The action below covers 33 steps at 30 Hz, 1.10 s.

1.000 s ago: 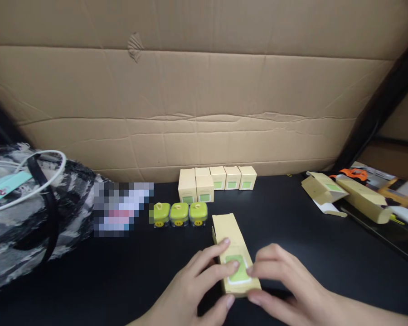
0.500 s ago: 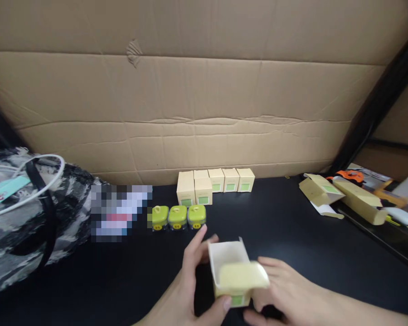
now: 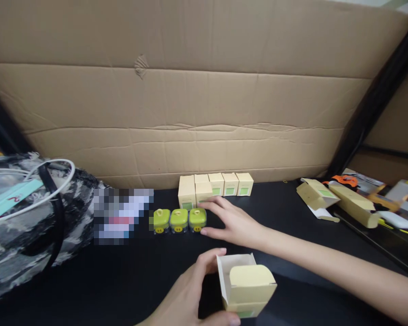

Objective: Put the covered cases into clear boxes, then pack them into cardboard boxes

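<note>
My left hand (image 3: 190,290) grips a small cream carton (image 3: 246,292) by its left side, near the front of the table. The carton's top is open, with a rounded flap standing up and a white inside; a green label shows low on its front. My right hand (image 3: 236,222) is stretched out to the rightmost small case with a green lid (image 3: 197,217), fingers and thumb apart at its right edge. Whether they touch it I cannot tell. Two more such cases (image 3: 179,218) stand beside it in a row, each with a round yellow sticker.
Several closed cream cartons (image 3: 187,190) stand behind the cases, against a cardboard wall (image 3: 190,99). Unfolded cartons (image 3: 352,203) lie at the right by an orange tool (image 3: 345,181). A camouflage bundle (image 3: 78,217) with a white cable takes up the left.
My right hand has let go of the carton and moved forward and left to the green-lidded cases. The carton stays in my left hand, slightly lower and farther right in view.
</note>
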{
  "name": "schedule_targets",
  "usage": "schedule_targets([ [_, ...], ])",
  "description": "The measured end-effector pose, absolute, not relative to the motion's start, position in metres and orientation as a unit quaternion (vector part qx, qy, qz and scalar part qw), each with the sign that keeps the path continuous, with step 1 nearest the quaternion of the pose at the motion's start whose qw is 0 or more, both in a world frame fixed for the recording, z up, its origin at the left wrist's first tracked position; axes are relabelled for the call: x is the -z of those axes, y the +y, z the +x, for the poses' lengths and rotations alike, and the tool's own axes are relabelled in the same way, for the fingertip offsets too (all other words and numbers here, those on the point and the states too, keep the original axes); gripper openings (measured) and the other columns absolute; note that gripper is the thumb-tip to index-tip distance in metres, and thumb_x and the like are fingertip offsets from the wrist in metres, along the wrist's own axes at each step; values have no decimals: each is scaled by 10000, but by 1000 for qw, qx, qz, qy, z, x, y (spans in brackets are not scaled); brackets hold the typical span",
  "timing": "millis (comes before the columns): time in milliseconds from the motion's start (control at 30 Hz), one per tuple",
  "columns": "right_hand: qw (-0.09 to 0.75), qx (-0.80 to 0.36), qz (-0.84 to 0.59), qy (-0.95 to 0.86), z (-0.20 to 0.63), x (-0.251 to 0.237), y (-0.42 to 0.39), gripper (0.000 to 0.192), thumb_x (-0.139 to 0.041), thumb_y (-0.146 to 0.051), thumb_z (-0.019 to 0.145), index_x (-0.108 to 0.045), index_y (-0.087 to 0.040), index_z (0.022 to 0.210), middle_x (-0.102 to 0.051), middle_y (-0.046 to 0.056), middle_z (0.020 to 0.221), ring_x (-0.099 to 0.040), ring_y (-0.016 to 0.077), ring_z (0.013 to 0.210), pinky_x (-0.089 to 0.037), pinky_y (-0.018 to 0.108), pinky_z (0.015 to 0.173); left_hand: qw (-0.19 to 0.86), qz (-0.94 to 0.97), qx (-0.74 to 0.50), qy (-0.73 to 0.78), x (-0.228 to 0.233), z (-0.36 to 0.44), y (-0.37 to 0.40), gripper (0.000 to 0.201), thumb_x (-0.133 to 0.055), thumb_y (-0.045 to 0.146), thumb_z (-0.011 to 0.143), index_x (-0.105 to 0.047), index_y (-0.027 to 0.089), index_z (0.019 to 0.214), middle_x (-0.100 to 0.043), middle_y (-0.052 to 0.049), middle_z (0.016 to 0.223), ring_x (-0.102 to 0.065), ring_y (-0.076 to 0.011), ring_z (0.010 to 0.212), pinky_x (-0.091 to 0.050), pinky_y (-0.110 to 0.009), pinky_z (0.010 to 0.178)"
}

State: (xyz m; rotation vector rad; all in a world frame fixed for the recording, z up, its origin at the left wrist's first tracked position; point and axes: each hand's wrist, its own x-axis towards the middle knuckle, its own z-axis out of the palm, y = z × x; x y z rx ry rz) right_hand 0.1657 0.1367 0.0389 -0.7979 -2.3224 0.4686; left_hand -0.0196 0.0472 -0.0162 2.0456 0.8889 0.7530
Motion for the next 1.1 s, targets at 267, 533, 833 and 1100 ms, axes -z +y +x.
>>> schedule_targets([
  [267,369,-246,-313,-840,171,-26,135,266,-679,-209,815,-500,-227,1012,-617,28,982,-633,197,888,-540,382,827,376,808,-311,331,29,-22,53,766,-739,460,746,-300,341,1362,-638,-83,1317,-618,-292,1187,-491,-454,1002],
  [533,411,-309,-280,-811,212,-61,68,296,-662,-224,847,-457,-302,1045,-561,-10,1077,-585,142,1008,-512,254,890,314,817,-403,267,48,-14,56,995,-775,387,749,-70,305,1446,-640,-145,1300,-637,-315,1172,-546,-448,949],
  [833,300,-236,-289,-878,219,-71,44,368,-765,-168,766,-582,-273,1068,-662,28,1080,-644,189,1004,-543,276,885,254,826,-370,341,28,-22,35,687,-534,431,923,-115,424,1467,-558,-58,1404,-569,-244,1262,-477,-383,1058],
  [1100,293,-207,-308,-881,220,-59,47,137,-672,-241,844,-616,-280,963,-615,79,1047,-656,207,933,-604,285,779,248,842,-406,253,43,-22,51,828,-684,307,838,-149,412,1461,-433,-114,1487,-498,-303,1323,-501,-441,1021],
])
